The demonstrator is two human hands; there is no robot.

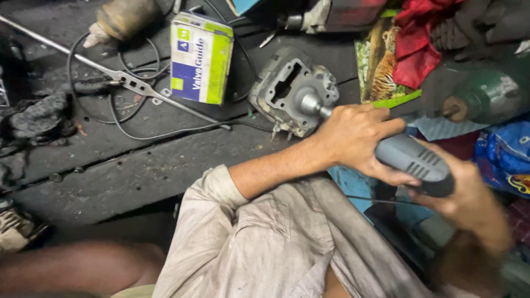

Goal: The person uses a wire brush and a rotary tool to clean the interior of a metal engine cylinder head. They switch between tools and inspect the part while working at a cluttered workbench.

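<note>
Left hand: the left hand (353,138) is wrapped tight round the front of the grey plastic power tool (411,160)
Right hand: the right hand (469,201) grips the tool's back end
Metal block: the grey metal engine block with a square hole (290,91) lies on the dark wooden boards (127,165), just in front of the left hand, touching the tool's tip
Risk: nothing holds the block down, so it could slide or spin
Risk too: the tip is close to the left fingers and might slip toward them

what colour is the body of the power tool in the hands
Grey, with dark vent slots; the power tool shows best in the head view, held by both the left hand and right hand.
</note>
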